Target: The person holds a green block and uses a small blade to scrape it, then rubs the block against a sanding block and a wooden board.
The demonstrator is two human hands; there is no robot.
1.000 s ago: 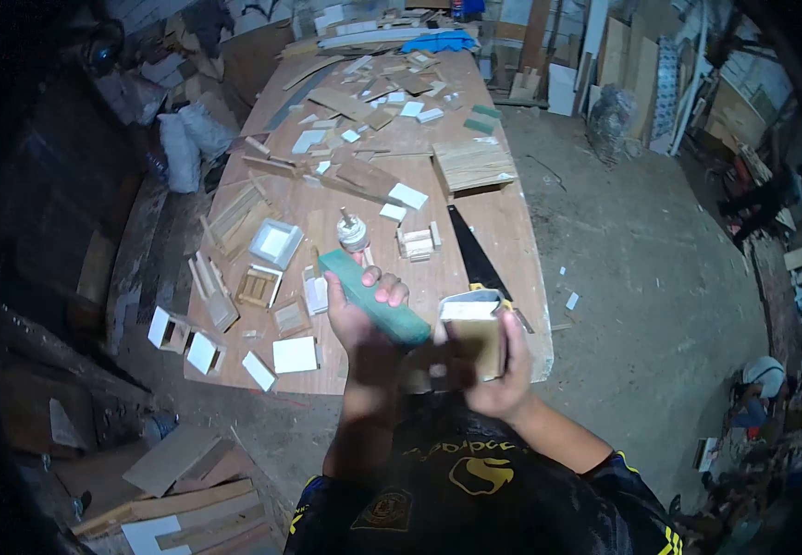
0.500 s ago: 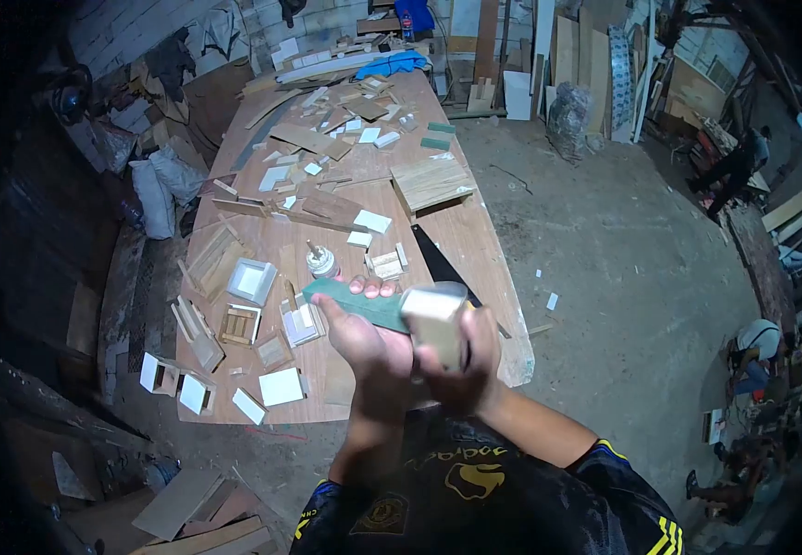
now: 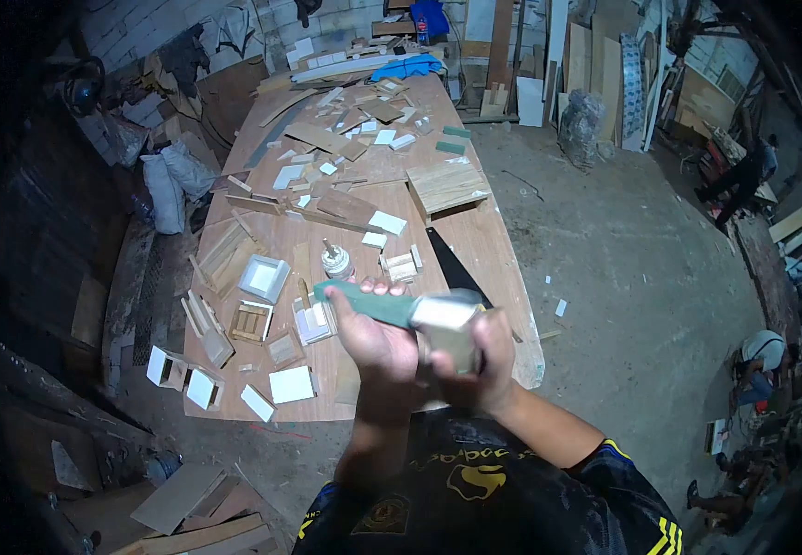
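My left hand (image 3: 375, 344) lies palm up below the table's near edge, fingers curled round a flat green strip (image 3: 371, 303) that looks like sandpaper. Gripped in my right hand (image 3: 495, 359) is a small wooden block or box (image 3: 449, 342) with a white face, smeared by motion. Its edge meets the right end of the green strip. Just beyond my hands stand a white jar (image 3: 337, 263) with a stick in it and a small wooden piece (image 3: 401, 267). A black handsaw blade (image 3: 456, 268) lies to the right, partly hidden by the block.
On the wooden table (image 3: 503, 268) lie several small boxes, a white-topped piece (image 3: 292, 385), a larger wooden box (image 3: 447, 189) and many offcuts. Green strips (image 3: 452, 146) rest near the right edge. Boards lean on the back wall. Two people (image 3: 760, 359) are at the right.
The camera view has shifted slightly, so the table appears further right. The block and green strip remain in my hands, pressed together; the block is still blurred by motion.
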